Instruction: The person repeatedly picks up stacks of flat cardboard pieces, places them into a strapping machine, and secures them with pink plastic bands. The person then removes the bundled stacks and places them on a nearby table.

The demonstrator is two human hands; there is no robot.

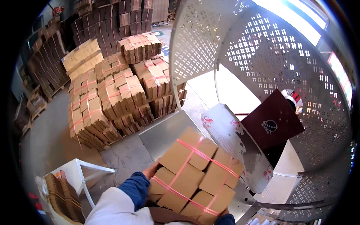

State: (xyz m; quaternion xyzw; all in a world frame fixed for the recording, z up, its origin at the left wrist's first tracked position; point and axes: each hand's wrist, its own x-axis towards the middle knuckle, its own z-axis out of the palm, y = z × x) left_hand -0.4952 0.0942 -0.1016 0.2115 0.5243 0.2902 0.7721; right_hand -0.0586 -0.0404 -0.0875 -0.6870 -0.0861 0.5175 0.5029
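A bundle of flat cardboard boxes [184, 180], tied crosswise with pink strapping, lies tilted in front of my body. Against its left edge, my left hand [150, 170] is closed, with most of the fingers hidden behind the cardboard. Low on the bundle's near right corner, a small part of my right hand [225, 212] shows beside a blue cuff; it holds the edge there. Just beyond the bundle is a metal table [170, 132], and a worn panel with patchy white film [236, 144] stands at its right.
Strapped cardboard stacks [123, 88] fill the floor ahead, with taller piles [108, 28] behind. A curved perforated metal guard [258, 48] arches over the right side, around a dark red panel [273, 120]. At lower left stands a white-framed stand [80, 176] beside more cardboard.
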